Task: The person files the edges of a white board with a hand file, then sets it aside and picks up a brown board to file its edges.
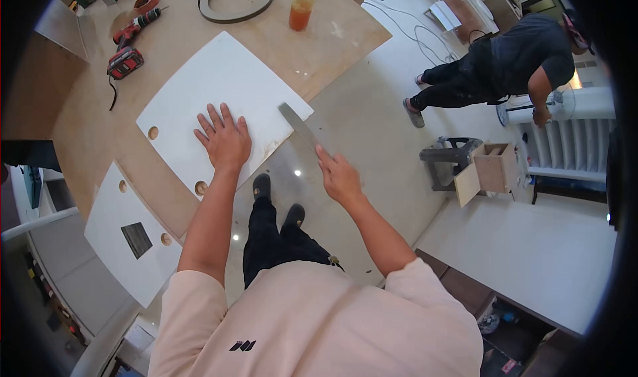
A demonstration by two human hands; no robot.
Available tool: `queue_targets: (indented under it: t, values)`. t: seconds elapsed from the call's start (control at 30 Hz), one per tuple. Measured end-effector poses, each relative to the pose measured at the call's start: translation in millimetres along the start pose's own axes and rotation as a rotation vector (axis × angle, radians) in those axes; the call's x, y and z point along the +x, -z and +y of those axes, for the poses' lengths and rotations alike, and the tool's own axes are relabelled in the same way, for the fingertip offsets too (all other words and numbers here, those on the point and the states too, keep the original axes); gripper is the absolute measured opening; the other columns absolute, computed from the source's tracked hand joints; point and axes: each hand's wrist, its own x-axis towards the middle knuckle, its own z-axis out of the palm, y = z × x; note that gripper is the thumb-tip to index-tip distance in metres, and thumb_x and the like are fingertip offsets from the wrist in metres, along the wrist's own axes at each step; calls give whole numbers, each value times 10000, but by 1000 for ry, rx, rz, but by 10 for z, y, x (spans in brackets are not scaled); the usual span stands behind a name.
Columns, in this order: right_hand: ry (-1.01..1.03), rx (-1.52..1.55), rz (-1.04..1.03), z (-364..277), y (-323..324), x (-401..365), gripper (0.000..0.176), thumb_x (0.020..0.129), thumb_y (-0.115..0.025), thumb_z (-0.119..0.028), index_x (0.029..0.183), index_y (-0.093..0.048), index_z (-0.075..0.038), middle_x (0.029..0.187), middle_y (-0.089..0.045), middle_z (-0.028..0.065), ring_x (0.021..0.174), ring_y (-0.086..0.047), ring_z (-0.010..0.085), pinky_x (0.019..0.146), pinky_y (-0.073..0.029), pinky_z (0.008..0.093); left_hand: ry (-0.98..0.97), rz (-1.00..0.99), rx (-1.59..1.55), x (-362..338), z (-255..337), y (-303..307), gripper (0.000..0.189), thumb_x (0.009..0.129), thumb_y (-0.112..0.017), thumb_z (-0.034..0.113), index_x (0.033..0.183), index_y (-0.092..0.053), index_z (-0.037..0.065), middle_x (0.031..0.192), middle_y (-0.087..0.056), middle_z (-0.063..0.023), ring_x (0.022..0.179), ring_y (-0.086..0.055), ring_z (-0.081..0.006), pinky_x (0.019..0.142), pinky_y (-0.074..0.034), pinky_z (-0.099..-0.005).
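My left hand (226,137) lies flat on a white panel (219,71), fingers spread. Two round holes are cut near the panel's left edge. In my right hand (340,177) is a flat file (298,124), gripped at its near end. The file's far end overlaps the panel's right-hand edge, close to the corner. Light brown dust or chipping marks the edge below it. A second white panel (133,211) with two round holes lies to the left, and a dark rectangular block (137,240) rests on it.
On the wooden table (345,38) are a red cordless drill (129,41), a coil of edge banding (211,14), a roll of tape (147,2) and a bottle of orange liquid (301,11). Another person (505,58) stands at the right, near a small wooden box (497,167).
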Motion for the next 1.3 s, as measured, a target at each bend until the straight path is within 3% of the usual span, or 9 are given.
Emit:
queue_targets:
  t: [0.07, 0.27, 0.47, 0.67, 0.77, 0.87, 0.97, 1.17, 1.3]
  values:
    - [-72, 10, -90, 51, 64, -183, 403, 1006, -527, -309, 1407, -556, -339, 879, -588, 114, 778, -637, 362, 673, -532, 476, 9, -18, 15, -49, -16, -20, 638, 1043, -357, 448, 1571, -308, 94, 1645, -214, -197, 1509, -137, -472, 1197, -77, -629]
    - [50, -69, -14, 23, 112, 674, 423, 997, -543, -328, 1419, -541, -360, 860, -578, 96, 737, -636, 342, 656, -528, 464, 22, -86, -13, -30, 25, 97, 648, 1042, -344, 452, 1579, -285, 94, 1657, -172, -193, 1525, -91, -443, 1210, -39, -603]
    - [-23, -30, -94, 243, 203, 23, 390, 999, -536, -313, 1388, -564, -338, 873, -587, 105, 753, -638, 353, 660, -530, 476, 31, -85, -8, -50, 35, 96, 646, 1041, -350, 450, 1576, -290, 93, 1655, -182, -192, 1525, -94, -441, 1210, -42, -603]
    - [89, -85, -4, 104, 181, 734, 408, 996, -552, -316, 1402, -557, -362, 854, -583, 100, 732, -634, 343, 639, -525, 470, 11, -52, -13, -39, 42, 101, 637, 1038, -372, 440, 1564, -313, 87, 1647, -208, -197, 1518, -123, -450, 1205, -59, -613]
    - [44, -43, -7, 186, 168, 158, 379, 1008, -545, -315, 1385, -572, -345, 839, -576, 120, 735, -612, 345, 655, -512, 457, 11, -40, -20, -5, 36, 78, 634, 1037, -375, 439, 1561, -318, 87, 1646, -211, -197, 1516, -128, -451, 1203, -65, -614]
    - [-23, -62, -76, 173, 192, 194, 385, 1007, -549, -314, 1389, -569, -351, 853, -577, 113, 760, -618, 340, 658, -514, 455, 16, -59, -2, -74, 33, 76, 636, 1038, -369, 440, 1565, -312, 89, 1649, -203, -194, 1519, -121, -448, 1204, -64, -612]
    - [55, -67, -46, 155, 195, 717, 403, 1001, -562, -316, 1402, -561, -354, 843, -577, 107, 755, -622, 333, 652, -515, 449, 15, -56, -4, -59, 41, 97, 636, 1038, -368, 441, 1565, -312, 90, 1647, -207, -194, 1517, -125, -449, 1204, -65, -614]
    - [38, 37, -11, 272, 139, 73, 374, 1010, -540, -315, 1382, -575, -348, 873, -596, 113, 778, -627, 353, 669, -519, 455, 28, -56, -5, -21, 45, 58, 635, 1038, -368, 442, 1566, -313, 92, 1649, -205, -191, 1518, -129, -443, 1206, -60, -610]
    - [39, -46, -30, 177, 163, 629, 379, 1014, -536, -315, 1390, -568, -347, 887, -596, 107, 800, -633, 346, 681, -522, 458, 25, -83, -5, -63, 50, 108, 638, 1038, -362, 441, 1571, -305, 95, 1653, -195, -187, 1524, -117, -433, 1210, -45, -603]
